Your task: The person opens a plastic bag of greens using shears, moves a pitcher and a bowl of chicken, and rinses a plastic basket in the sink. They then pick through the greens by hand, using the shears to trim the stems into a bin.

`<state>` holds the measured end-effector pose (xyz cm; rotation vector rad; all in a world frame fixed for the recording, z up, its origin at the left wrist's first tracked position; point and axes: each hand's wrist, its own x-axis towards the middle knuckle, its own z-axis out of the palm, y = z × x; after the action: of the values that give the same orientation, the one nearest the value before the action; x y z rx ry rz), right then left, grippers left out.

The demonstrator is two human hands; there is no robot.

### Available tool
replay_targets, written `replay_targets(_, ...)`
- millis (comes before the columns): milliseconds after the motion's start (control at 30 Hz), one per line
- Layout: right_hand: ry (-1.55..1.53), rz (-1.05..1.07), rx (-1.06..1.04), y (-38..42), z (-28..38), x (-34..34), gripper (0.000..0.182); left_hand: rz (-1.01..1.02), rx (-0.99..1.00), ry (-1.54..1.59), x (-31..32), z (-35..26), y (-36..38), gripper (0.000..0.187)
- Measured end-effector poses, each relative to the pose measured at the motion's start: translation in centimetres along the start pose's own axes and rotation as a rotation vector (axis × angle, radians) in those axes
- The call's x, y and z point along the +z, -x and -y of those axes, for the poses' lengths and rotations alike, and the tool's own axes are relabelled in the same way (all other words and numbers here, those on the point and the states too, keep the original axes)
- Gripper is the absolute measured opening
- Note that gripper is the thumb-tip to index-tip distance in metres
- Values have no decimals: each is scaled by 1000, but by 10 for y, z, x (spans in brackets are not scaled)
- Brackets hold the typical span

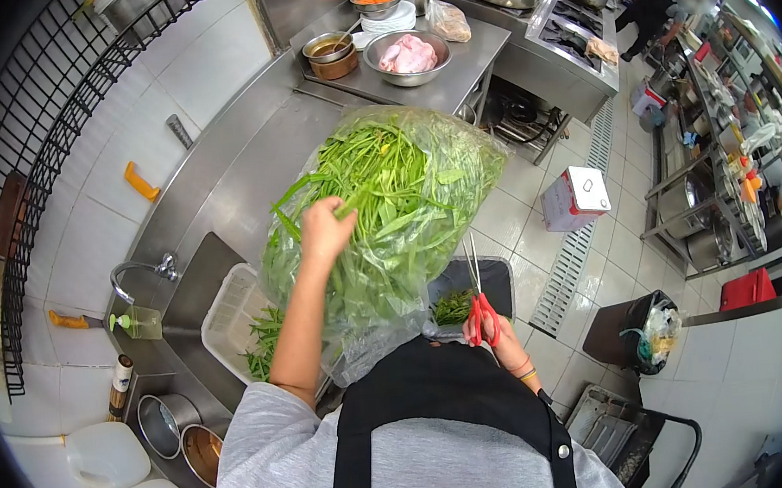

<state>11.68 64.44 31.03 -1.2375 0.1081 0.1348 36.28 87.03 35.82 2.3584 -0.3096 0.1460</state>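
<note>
A large clear plastic bag point(472, 158) full of long-stemmed leafy greens point(380, 175) rests in front of me, at the edge of the steel counter. My left hand point(325, 229) is at the bag's left side, its fingers closed around some of the green stems. Low on the right, my right hand point(502, 344) grips scissors point(482, 315) by their red handles, blades pointing away from me. Below the scissors is a dark bin point(498, 276) with cut greens point(453, 307) inside. A white plastic basket point(221, 319) at the left holds more greens point(267, 340).
Beyond the bag, a steel bowl point(409, 78) of raw meat point(408, 55) stands on the counter point(472, 51). A faucet point(147, 273) and sink are at the left. On the tiled floor stand a white-topped tin point(576, 198) and a black bin point(618, 336). Another person point(653, 12) is far off.
</note>
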Motion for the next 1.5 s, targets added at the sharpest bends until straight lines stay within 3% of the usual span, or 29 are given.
replay_targets(33,46,36,-19,-4,5,3,39,42,-76,-10,-14,0,-7,23)
replay_targets(100,37,84,-30,-12,7,4,36,-95,58,1,-37,3,-19,21)
replay_targets(233,59,164,-47,-26,13,10,33,-153,49,-2,-99,-25,-43,14)
replay_targets(300,69,200,-73,-30,15,12,32,-282,120,-52,-121,-36,-53,16)
replay_targets(533,105,226,-60,-34,14,14,31,-407,195,156,-169,-81,-56,7)
replay_targets(700,100,208,-32,-33,2,13,31,-306,328,463,-115,-57,-53,7)
replay_targets(767,81,209,-19,-32,0,12,32,-221,272,377,-68,-24,-54,7)
replay_targets(800,82,207,-18,-31,0,12,32,-157,161,194,-52,-14,-48,11)
replay_targets(833,98,208,-10,-30,1,12,32,-104,180,52,-35,8,-47,15)
replay_targets(933,124,196,11,-28,0,8,32,-76,115,-38,-22,18,-39,18)
replay_targets(1100,93,181,14,-31,-1,9,32,-208,127,-43,-23,-5,-35,22)
replay_targets(1167,123,140,52,-33,5,16,41,-210,148,-55,-8,-3,-36,25)
replay_targets(1233,114,173,35,-35,1,17,35,-47,87,-78,5,-4,-37,31)
replay_targets(1300,105,201,15,-38,-1,16,31,-33,68,-113,12,-10,-32,35)
replay_targets(1367,160,242,7,-41,-1,16,30,-30,204,-140,16,-15,-27,33)
replay_targets(1500,126,228,4,-52,8,25,31,28,178,-110,20,-9,-32,34)
